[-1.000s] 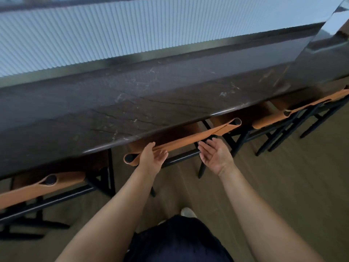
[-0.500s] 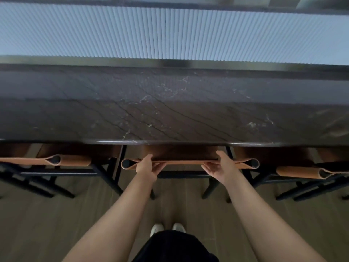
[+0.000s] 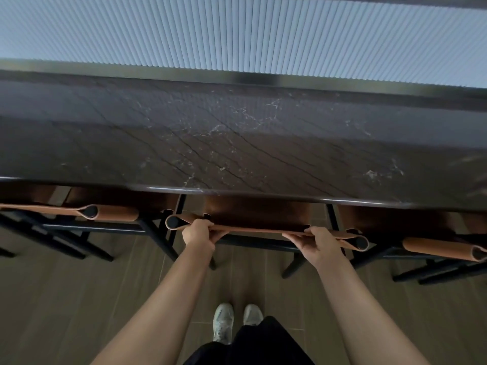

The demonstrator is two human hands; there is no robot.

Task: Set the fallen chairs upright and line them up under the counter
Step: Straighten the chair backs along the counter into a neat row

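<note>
While three chairs stand upright on black legs with their brown seats pushed under the counter [image 3: 237,143], the person holds the middle one by its backrest with both hands.

At nine o'clock, the left chair [image 3: 116,212] shows a tan leather backrest strap that ends in a loop round a dark post; the rest of the strap runs off the left edge. Its seat is in shadow below the counter's lip, and its legs spread over the wooden floor [image 3: 66,299] toward eight o'clock.

Just left of centre, the left hand [image 3: 199,233] grips the strap of the middle chair [image 3: 258,213] close to its left loop, fingers curled over the top edge. The strap runs flat toward three o'clock, parallel to the counter's front edge and just in front of it. The right hand [image 3: 320,246] holds the same strap near its right loop, fingers wrapped round the leather. Both forearms reach up from the bottom of the view, and a pair of pale shoes [image 3: 223,322] stands on the floor at six o'clock, between them.

At four o'clock, the right chair [image 3: 434,248] sits just beside the middle one, its tan backrest sleeve angled slightly downward to the right edge.

The counter's dark veined stone top crosses the whole view, and a pale ribbed panel [image 3: 237,30] rises behind it at twelve o'clock.
</note>
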